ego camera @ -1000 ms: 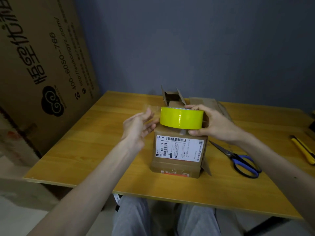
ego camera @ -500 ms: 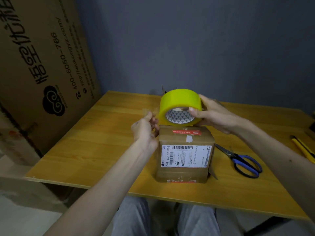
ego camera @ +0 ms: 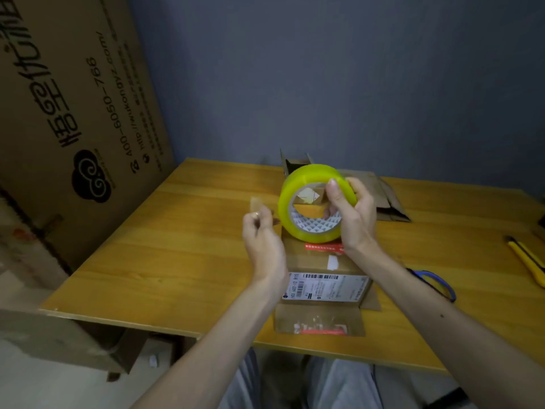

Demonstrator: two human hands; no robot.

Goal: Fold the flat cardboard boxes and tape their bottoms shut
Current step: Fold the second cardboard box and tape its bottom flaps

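A small folded cardboard box (ego camera: 324,267) with a white shipping label stands near the front of the wooden table (ego camera: 182,249), one flap lying flat toward me. Above its far end my right hand (ego camera: 354,211) grips a yellow tape roll (ego camera: 298,187), thumb over the rim and fingers through the core. My left hand (ego camera: 262,240) pinches the pulled-out clear tape end (ego camera: 256,205) just left of the roll. Behind the roll stands another open box (ego camera: 292,163), and a flat box (ego camera: 386,199) lies beside it.
Blue-handled scissors (ego camera: 436,283) lie right of the box, partly under my right forearm. A yellow utility knife (ego camera: 528,261) sits near the table's right edge. A large printed cardboard sheet (ego camera: 73,113) leans against the wall on the left.
The roll has tilted up and lifted off the box top. My right hand shifted its grip into the core. My left hand drew the tape end out to the left.
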